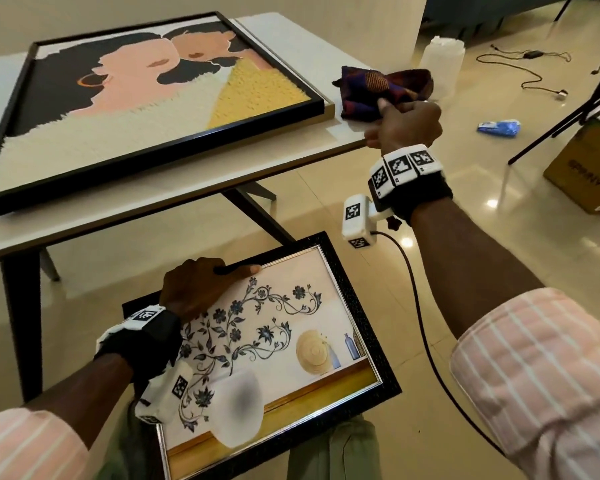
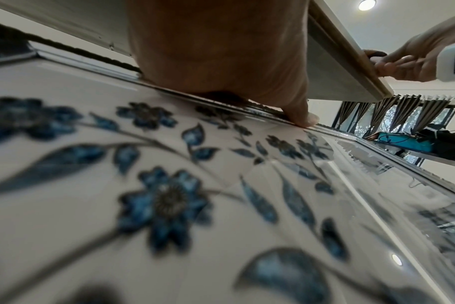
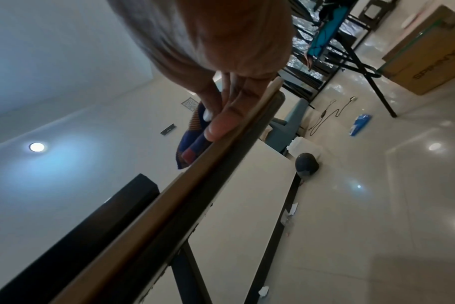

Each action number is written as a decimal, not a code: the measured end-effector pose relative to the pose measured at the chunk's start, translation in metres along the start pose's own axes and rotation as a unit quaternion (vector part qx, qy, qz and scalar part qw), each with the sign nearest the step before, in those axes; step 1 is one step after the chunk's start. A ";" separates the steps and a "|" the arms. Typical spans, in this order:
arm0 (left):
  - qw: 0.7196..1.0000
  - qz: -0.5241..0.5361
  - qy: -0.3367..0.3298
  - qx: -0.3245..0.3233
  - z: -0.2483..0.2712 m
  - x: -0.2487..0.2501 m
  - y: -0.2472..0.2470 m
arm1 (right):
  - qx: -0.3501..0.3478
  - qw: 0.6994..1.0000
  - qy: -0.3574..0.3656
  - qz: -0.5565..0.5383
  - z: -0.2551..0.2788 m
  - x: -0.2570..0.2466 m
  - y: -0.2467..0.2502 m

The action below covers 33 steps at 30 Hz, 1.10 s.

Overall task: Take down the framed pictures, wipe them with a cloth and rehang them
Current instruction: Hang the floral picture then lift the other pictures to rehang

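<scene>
A small black-framed picture (image 1: pixel 291 341) of blue flowers and a white vase lies across my lap. My left hand (image 1: pixel 201 282) grips its top edge, thumb along the frame; the thumb (image 2: pixel 303 117) shows in the left wrist view on the glass (image 2: pixel 169 185). A dark patterned cloth (image 1: pixel 381 88) lies at the right end of the white table (image 1: pixel 187 202). My right hand (image 1: pixel 404 123) pinches the cloth at the table's edge; the cloth (image 3: pixel 192 142) shows past the fingers (image 3: pixel 221 127). A large black-framed picture (image 1: pixel 146 109) of two figures lies flat on the table.
A white plastic container (image 1: pixel 442 60) stands on the floor beyond the table's right end. Cables (image 1: pixel 520 67), a blue packet (image 1: pixel 499 128), a cardboard box (image 1: pixel 589 168) and black stand legs (image 1: pixel 568 116) lie on the tiled floor to the right.
</scene>
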State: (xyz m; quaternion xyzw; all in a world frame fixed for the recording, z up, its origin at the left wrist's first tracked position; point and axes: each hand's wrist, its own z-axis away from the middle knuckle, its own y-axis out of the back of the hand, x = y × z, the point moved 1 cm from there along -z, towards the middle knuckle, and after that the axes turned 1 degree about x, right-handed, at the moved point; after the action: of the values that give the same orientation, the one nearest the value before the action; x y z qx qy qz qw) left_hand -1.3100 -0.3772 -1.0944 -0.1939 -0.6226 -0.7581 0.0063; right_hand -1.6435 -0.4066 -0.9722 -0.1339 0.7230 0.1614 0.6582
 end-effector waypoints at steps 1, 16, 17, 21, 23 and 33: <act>1.000 -0.001 0.001 0.004 0.001 -0.001 0.001 | 0.009 1.000 0.014 0.010 0.003 -0.001 0.001; 0.999 -0.005 0.033 0.015 0.032 -0.013 0.025 | -0.330 0.902 -0.122 0.249 0.194 0.136 0.097; 0.999 -0.009 0.034 0.019 0.035 -0.013 0.024 | -0.326 0.908 -0.138 0.223 0.197 0.139 0.100; 0.994 -0.043 0.020 0.097 0.049 -0.026 0.021 | -0.283 0.926 -0.147 0.201 0.207 0.139 0.101; 0.984 -0.059 0.051 0.161 0.064 -0.038 0.020 | -0.250 0.936 -0.146 0.202 0.207 0.133 0.101; 0.910 0.311 0.243 0.130 0.153 -0.114 -0.017 | -0.271 0.931 -0.134 0.204 0.194 0.095 0.100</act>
State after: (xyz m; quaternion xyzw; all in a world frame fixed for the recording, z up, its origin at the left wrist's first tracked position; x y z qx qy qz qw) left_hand -1.1649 -0.2556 -1.1217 -0.1852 -0.6032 -0.6536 0.4179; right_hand -1.5175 -0.2345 -1.0772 -0.1337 0.5689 0.4988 0.6401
